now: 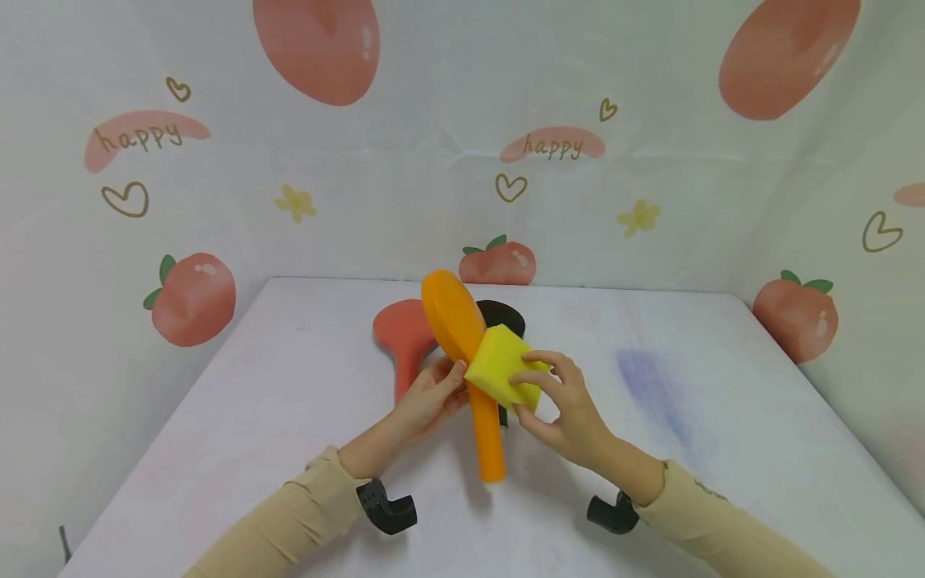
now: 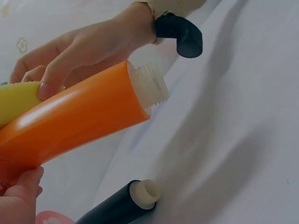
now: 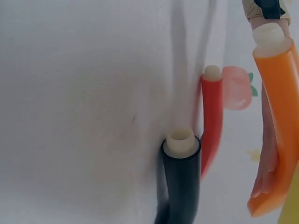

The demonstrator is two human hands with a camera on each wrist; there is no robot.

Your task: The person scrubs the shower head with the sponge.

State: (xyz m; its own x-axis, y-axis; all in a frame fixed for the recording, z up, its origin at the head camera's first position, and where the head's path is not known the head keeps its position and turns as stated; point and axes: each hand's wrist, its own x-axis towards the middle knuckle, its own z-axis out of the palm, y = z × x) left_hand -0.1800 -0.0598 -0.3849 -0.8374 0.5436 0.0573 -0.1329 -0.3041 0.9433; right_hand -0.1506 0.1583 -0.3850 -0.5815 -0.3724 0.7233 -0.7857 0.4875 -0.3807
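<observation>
My left hand (image 1: 432, 401) grips an orange handheld shower head (image 1: 488, 437) near its neck, holding it up off the table with the head leaning away. A white threaded end (image 2: 152, 84) shows at the bottom of its handle. In my right hand (image 1: 574, 417) a yellow sponge (image 1: 499, 365) is pinched between thumb and fingers; it lies against the upper handle of the orange shower head. Behind them on the table are a red shower head (image 1: 401, 331) and a black shower head (image 3: 182, 186), both partly hidden in the head view.
The white tabletop (image 1: 289, 361) has a bluish smudge (image 1: 654, 393) at the right. A printed cloth wall (image 1: 405, 185) rises along the back and sides. Black curved pieces (image 1: 390, 510) sit at both wrists, below the beige sleeves (image 1: 289, 514).
</observation>
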